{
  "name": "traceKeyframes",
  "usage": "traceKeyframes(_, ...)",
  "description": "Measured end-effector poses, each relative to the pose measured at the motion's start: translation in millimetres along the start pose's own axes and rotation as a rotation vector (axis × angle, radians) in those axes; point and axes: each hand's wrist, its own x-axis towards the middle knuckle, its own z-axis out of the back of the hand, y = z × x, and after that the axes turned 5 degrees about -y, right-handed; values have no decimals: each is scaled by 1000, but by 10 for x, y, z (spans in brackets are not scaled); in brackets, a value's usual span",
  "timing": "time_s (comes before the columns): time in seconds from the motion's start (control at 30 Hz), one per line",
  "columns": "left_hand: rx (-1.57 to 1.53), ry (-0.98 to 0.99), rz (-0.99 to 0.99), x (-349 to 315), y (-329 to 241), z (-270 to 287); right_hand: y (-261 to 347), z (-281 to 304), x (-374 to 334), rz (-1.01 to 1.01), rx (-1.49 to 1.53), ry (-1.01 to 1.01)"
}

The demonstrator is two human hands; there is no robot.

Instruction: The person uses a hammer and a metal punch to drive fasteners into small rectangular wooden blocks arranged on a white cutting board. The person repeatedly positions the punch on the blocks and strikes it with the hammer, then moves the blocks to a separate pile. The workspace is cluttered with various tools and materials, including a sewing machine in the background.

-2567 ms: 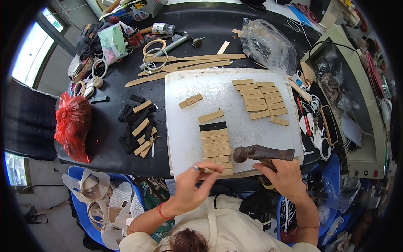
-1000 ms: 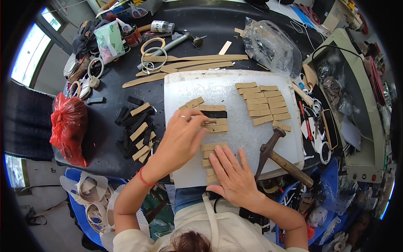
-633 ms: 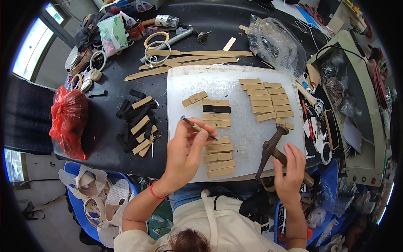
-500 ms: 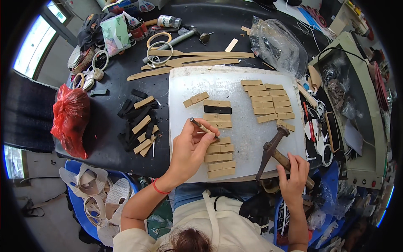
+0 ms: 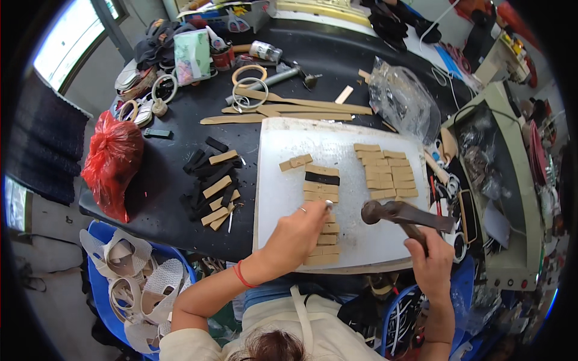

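left hand (image 5: pixel 294 236): punch (image 5: pixel 329 206) pinched upright on tan strip column (image 5: pixel 320 225), white board (image 5: pixel 283 180) | right hand (image 5: pixel 431 262): clenched on raised hammer (image 5: pixel 400 214) | risk: fingers could be struck if the blow is misaimed; punch could be tipped.

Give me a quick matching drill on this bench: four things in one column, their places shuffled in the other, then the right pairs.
Things:
1. hammer
2. red plastic bag
3. clear plastic bag
4. metal punch

Places:
A. at the table's left edge
B. pinched in the left hand over the column of tan strips
C. beyond the white board's far right corner
D. gripped in the right hand, head raised over the board

Pairs: 1-D, 2-A, 3-C, 4-B
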Motion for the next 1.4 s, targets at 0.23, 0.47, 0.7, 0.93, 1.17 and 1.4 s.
traceKeyframes(0.23, 197, 178, -23, 32, 60, -4, 418, 23, 529, 383, -14, 42)
traceKeyframes(0.47, -340, -66, 326, 105, 136, 31, 130, -335, 226, 255, -90, 170)
traceKeyframes(0.7, -575, 59, 375, 45, 197, 145, 76, -450, 130, 214, -109, 232)
traceKeyframes(0.93, -427, 93, 281, 34, 122, 191, 73, -441, 135, 183, -107, 257)
traceKeyframes(1.17, -113, 87, 1, -21, 50, 178, 309, 75, 306, -70, 439, -7)
traceKeyframes(1.4, -38, -8, -40, -12, 182, 64, 293, -194, 520, 285, -93, 95)
